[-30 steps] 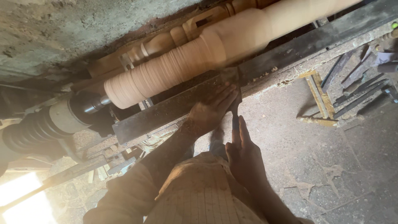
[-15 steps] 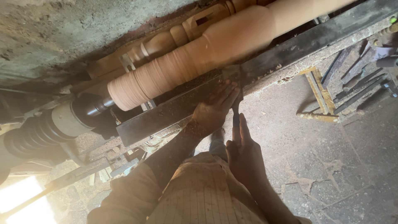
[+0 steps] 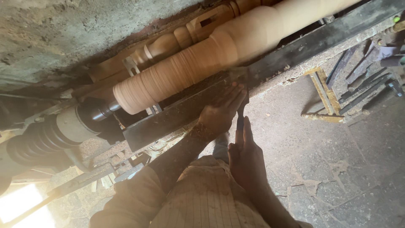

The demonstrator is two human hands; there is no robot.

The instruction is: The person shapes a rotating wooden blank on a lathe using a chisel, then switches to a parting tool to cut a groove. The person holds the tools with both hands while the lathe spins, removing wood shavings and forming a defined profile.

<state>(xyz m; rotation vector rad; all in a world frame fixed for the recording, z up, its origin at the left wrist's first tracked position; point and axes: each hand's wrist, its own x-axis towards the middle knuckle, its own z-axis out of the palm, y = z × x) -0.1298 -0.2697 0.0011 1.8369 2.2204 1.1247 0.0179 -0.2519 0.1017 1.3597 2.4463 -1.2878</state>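
A long pale wooden workpiece (image 3: 190, 63) lies blurred across the lathe, from a dark chuck (image 3: 95, 112) up to the right. Under it runs a dark steel tool rest bar (image 3: 168, 120). My left hand (image 3: 219, 114) lies fingers-down over the blade of a chisel (image 3: 240, 82), pressing it on the bar against the wood. Just below it, my right hand (image 3: 247, 158) is closed around the chisel's handle, which is mostly hidden. A finished turned spindle (image 3: 168, 44) lies behind the workpiece.
Several metal chisels and tools (image 3: 367, 80) lie on the stone floor at right, beside a yellow wooden frame (image 3: 322, 95). A ribbed pulley and motor parts (image 3: 38, 139) sit at left. Sawdust covers the wall ledge (image 3: 84, 33) and floor.
Both hands keep their hold on the chisel at nearly the same spot on the bar. The view has shifted only slightly.
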